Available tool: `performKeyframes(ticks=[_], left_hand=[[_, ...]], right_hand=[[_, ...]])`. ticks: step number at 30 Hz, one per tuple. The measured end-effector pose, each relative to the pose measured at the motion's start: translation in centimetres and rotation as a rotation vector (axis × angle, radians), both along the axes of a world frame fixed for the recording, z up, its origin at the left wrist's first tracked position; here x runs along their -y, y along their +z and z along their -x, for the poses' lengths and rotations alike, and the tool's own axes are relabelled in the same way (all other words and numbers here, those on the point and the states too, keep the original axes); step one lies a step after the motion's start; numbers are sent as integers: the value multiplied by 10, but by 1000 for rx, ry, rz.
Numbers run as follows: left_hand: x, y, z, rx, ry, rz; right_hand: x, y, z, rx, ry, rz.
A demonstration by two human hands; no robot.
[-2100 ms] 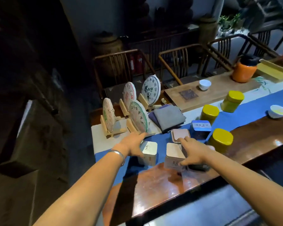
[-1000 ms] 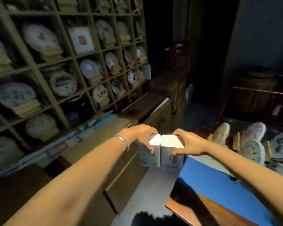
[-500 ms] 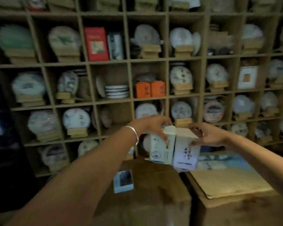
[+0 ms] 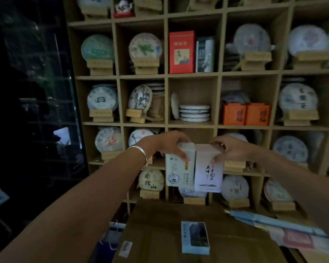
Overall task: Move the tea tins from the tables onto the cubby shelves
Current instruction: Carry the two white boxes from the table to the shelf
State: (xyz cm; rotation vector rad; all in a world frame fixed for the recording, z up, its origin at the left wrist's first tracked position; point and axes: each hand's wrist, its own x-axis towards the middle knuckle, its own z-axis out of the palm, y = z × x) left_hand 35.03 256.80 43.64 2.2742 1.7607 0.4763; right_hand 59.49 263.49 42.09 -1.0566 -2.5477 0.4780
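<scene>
Two tea tins held up side by side at frame centre, touching along their facing edges, in front of the cubby shelf (image 4: 194, 75): green-printed tin (image 4: 179, 168) at 9 o'clock of the pair, white tin (image 4: 208, 170) with dark calligraphy at 3 o'clock. Left hand (image 4: 163, 144) clamped over the green-printed tin's top, fingers curled down its front, a silver bangle (image 4: 141, 154) on the wrist. Right hand (image 4: 231, 149) gripping the white tin's top the same way, thumb on its near face. Behind, at 12 o'clock, a cubby with stacked tea cakes (image 4: 195, 112); at 1 o'clock, orange boxes (image 4: 245, 113). At 6 o'clock, a brown carton (image 4: 160, 234) bearing what looks like a small blue box (image 4: 195, 237), blurred.
</scene>
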Motion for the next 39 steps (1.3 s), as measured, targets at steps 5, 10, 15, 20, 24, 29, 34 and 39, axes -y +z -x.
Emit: performKeyframes(ticks=[5,10,15,20,24,29,34,39], left_hand=[[-52,-5,29,-16,34,3],[-125,-17,47,-27,88,42],[-193,-41,60,-2,96,48],[-238,-66,71,-1,93,91],[-274,-80,78,-16,65,99],[-315,-91,87,17,47,158],[-346,-104,92,-2,43,265],[-367,-116,99,-4,68,305]], right_hand=[[-62,-7,32,-52,49,52],[-134,-19,52,-30,68,99],[-201,-37,66,-14,75,114],[-243,-60,83,40,49,146],[-271,-76,96,15,-20,166],[-305,-89,110,22,-86,207],[-329,-108,120,82,-99,242],[-351,-121,130,41,-97,269]])
